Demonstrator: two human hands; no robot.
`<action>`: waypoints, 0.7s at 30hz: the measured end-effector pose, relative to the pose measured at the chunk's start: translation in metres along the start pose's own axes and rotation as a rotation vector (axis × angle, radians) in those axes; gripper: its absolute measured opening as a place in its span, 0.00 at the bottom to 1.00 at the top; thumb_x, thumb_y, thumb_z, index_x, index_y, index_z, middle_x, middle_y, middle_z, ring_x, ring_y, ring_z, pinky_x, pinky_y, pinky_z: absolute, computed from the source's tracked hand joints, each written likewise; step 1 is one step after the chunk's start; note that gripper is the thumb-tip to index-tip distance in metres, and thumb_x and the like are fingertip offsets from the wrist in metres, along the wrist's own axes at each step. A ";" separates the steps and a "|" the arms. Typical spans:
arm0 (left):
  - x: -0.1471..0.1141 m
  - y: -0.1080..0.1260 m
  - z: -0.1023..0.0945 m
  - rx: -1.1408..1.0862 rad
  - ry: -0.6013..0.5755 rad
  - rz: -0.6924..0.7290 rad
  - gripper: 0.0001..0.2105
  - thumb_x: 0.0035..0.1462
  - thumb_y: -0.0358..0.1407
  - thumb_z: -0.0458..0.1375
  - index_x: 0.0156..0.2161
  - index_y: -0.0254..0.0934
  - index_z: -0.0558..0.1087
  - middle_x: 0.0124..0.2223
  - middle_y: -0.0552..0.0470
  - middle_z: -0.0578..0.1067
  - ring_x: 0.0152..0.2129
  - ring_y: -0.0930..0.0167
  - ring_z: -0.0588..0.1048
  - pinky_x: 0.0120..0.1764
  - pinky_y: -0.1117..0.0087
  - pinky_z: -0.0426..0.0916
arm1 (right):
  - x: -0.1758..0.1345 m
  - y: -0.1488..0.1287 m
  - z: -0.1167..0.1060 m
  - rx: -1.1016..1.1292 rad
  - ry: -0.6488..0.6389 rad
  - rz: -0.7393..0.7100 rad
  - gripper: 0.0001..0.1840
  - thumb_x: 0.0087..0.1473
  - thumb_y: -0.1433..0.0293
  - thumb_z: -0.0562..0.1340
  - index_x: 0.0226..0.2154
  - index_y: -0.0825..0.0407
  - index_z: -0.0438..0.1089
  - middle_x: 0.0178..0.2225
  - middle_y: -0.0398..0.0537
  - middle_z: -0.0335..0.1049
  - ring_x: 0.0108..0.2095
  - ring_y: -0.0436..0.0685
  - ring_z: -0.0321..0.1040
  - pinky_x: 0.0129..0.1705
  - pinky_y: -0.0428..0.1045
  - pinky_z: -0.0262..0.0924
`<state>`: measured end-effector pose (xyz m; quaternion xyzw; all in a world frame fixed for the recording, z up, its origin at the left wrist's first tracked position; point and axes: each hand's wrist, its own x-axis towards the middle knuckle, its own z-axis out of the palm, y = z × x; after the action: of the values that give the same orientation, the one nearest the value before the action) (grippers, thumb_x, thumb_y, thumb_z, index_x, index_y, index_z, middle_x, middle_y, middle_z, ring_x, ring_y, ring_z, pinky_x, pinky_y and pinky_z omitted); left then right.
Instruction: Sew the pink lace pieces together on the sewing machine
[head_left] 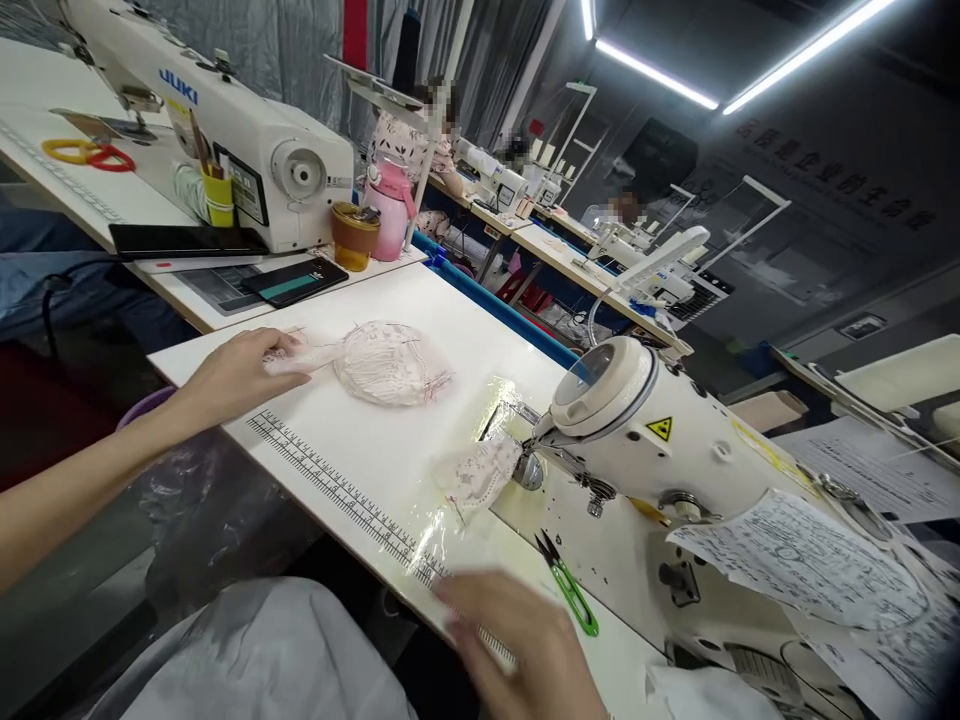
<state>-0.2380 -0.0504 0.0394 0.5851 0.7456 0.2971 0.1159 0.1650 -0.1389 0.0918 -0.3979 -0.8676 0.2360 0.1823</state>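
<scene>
My left hand (236,375) is closed on one end of a pale pink lace piece (384,365), thumb and fingers pinching its narrow strip. The rounded, gathered part of that piece lies flat on the white tabletop, with loose threads at its right edge. Another small lace piece (484,472) sits at the needle area of the sewing machine (622,430). Near the table's front edge, my right hand (525,640) is smeared by motion, and its grip does not show. Green-handled thread snips (576,595) lie just beyond it.
A printed ruler (337,480) runs along the front edge. At the back left stand a phone (296,282), an amber cup (355,237), a pink bottle (390,210) and a second sewing machine (247,130). Papers (802,560) hang over the near machine. Other people sit farther back.
</scene>
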 end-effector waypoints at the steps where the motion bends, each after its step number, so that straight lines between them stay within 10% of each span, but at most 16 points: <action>1: -0.002 -0.001 0.000 -0.033 0.003 -0.014 0.30 0.54 0.58 0.56 0.50 0.35 0.74 0.58 0.39 0.77 0.51 0.53 0.74 0.53 0.57 0.68 | 0.027 0.002 0.002 -0.003 0.041 -0.015 0.15 0.70 0.66 0.57 0.51 0.36 0.77 0.47 0.46 0.79 0.47 0.58 0.77 0.49 0.54 0.76; 8: -0.008 0.001 -0.013 -0.202 0.111 -0.245 0.24 0.48 0.60 0.57 0.38 0.40 0.72 0.35 0.50 0.79 0.31 0.60 0.76 0.31 0.68 0.67 | 0.196 0.029 0.012 -0.364 0.197 0.073 0.20 0.63 0.81 0.59 0.52 0.47 0.78 0.54 0.50 0.75 0.42 0.56 0.78 0.29 0.47 0.65; 17: 0.005 0.005 -0.028 -1.020 0.191 -0.676 0.10 0.56 0.33 0.62 0.44 0.35 0.80 0.37 0.51 0.82 0.28 0.71 0.78 0.26 0.78 0.74 | 0.228 0.038 0.019 -0.374 0.118 0.109 0.12 0.67 0.71 0.59 0.40 0.45 0.79 0.53 0.44 0.78 0.42 0.55 0.77 0.36 0.47 0.62; 21: 0.019 -0.011 -0.037 -1.129 0.149 -0.750 0.09 0.61 0.26 0.58 0.44 0.28 0.79 0.36 0.44 0.83 0.27 0.70 0.80 0.27 0.75 0.77 | 0.242 0.030 0.010 -0.302 0.150 0.150 0.10 0.68 0.67 0.58 0.41 0.47 0.76 0.37 0.43 0.80 0.36 0.55 0.78 0.35 0.47 0.62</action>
<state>-0.2715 -0.0454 0.0659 0.1149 0.6346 0.6200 0.4468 0.0285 0.0640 0.0976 -0.5010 -0.8449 0.0856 0.1668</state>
